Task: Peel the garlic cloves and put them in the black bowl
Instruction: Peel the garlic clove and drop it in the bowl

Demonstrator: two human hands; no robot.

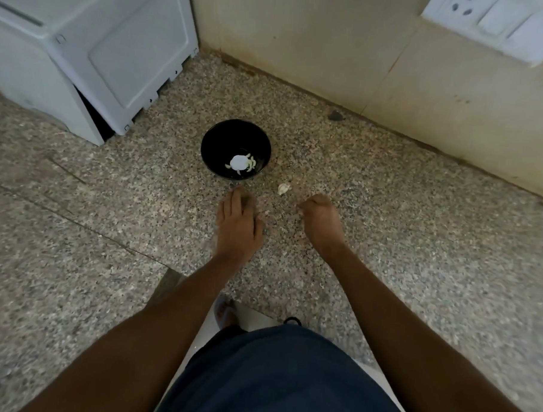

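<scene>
one black bowl (236,135) mid-worktop holds several peeled cloves (248,166); one garlic piece (283,188) beside it; left hand (238,223) flat, fingers straight; right hand (321,222) curled, contents unclear.

Speckled stone counter (387,242) bears black bowl (214,141), garlic piece (284,188), white appliance (83,57).
</scene>
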